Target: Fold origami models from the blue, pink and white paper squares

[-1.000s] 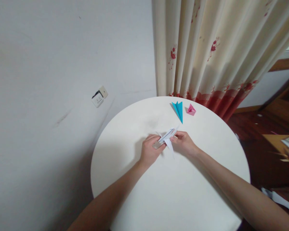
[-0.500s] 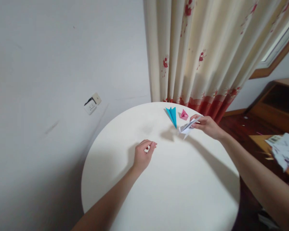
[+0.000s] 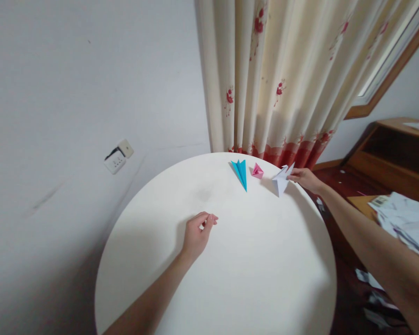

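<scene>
Round white surface (image 3: 216, 284): blue paper (image 3: 242, 174) and pink paper (image 3: 257, 171) lay folded; white paper (image 3: 281, 181) near right edge looked fully folded, unreleased, pinched by right hand (image 3: 305, 180); left hand (image 3: 196, 236) curled, empty.

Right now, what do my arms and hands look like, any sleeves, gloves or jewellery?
Your left hand and right hand are ungloved. Your left forearm and right forearm are bare, with no sleeve, watch or bracelet showing. I see no ring, though hidden parts leave that unsure.
</scene>
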